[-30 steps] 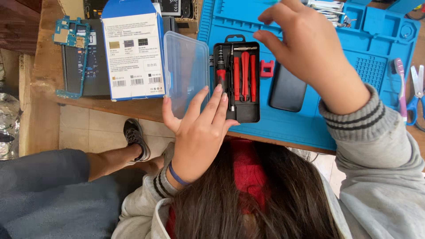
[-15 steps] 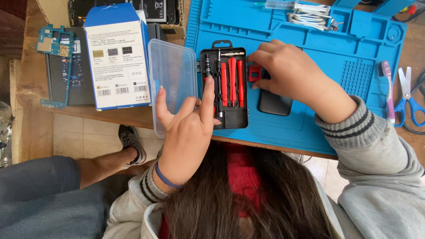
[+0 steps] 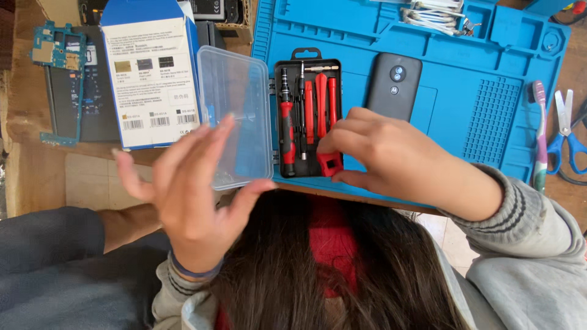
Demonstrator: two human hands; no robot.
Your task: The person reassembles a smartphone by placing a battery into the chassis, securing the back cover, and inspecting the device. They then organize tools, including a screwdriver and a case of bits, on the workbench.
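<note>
Blue mat (image 3: 465,79) covers upper right of the frame. Open tool case (image 3: 307,119) sits centre, clear lid (image 3: 235,116) beside it. Right hand (image 3: 391,159): fingers clamped on small red piece (image 3: 330,164) at case's lower edge. Left hand (image 3: 189,189): fingers apart, touching the lid.

There are 2 hands: the left hand (image 3: 189,195) and the right hand (image 3: 385,156). 1 blue work mat (image 3: 465,67) is present, and 1 open tool case (image 3: 306,116) with 1 clear lid (image 3: 235,116). Also 1 black phone (image 3: 394,82), 1 blue-and-white box (image 3: 151,73), 1 circuit board (image 3: 58,82), 1 pair of blue scissors (image 3: 567,137), and 1 toothbrush (image 3: 540,137).
</note>
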